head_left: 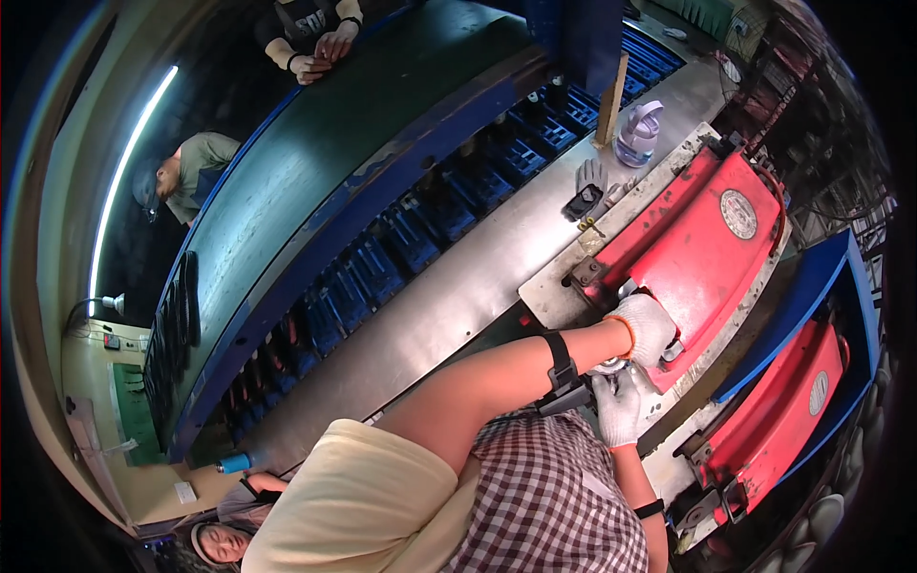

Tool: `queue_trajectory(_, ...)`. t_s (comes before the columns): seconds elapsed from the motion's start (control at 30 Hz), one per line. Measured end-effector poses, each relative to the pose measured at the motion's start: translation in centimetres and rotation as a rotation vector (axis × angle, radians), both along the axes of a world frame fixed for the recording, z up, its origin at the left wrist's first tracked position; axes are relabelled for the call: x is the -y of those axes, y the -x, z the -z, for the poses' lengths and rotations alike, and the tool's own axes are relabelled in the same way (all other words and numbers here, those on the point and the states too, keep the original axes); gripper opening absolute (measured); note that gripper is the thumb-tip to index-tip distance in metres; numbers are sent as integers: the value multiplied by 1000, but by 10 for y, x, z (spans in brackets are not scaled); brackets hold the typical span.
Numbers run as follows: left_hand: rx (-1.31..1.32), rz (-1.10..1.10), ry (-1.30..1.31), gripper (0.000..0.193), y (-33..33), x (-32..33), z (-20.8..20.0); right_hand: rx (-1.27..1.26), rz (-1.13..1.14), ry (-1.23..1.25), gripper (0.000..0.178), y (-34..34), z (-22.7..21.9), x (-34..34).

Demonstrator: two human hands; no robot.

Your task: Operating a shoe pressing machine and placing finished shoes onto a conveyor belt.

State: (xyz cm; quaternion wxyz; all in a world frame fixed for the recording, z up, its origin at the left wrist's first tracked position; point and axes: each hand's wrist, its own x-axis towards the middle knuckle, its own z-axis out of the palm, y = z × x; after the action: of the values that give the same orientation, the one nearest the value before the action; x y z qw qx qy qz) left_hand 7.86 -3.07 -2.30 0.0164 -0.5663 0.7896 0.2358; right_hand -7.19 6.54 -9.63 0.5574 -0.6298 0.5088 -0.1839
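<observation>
In a white glove with an orange cuff, my left hand (650,329) lies against the near end of a red machine cover (707,248). Its fingers look curled, but what they hold is hidden. Just below, my right hand (616,406), also in a white glove, is closed beside a small round metallic part (609,366); I cannot make out what is in its fingers. The cover sits on a worn, pale base plate (554,298), with a metal bracket (585,272) at its left side.
Past the cover, a purple bottle (638,134) and a grey glove (591,178) stand on a metal bench (420,320). A second red cover (788,411) lies by a blue bin (841,263) at right. Across a green conveyor (353,143) are a co-worker's hands (325,53) and another person (196,167).
</observation>
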Motion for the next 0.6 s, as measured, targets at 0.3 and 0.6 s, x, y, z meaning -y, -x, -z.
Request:
queue_trajectory(0.3,9,14,-4,22,-4,-3,-10,203,62,-356,28,-15,-6,-11)
queue_trajectory(0.6,3,42,39,26,-1,-2,-13,-9,-818,-103,44,-44,16,-2)
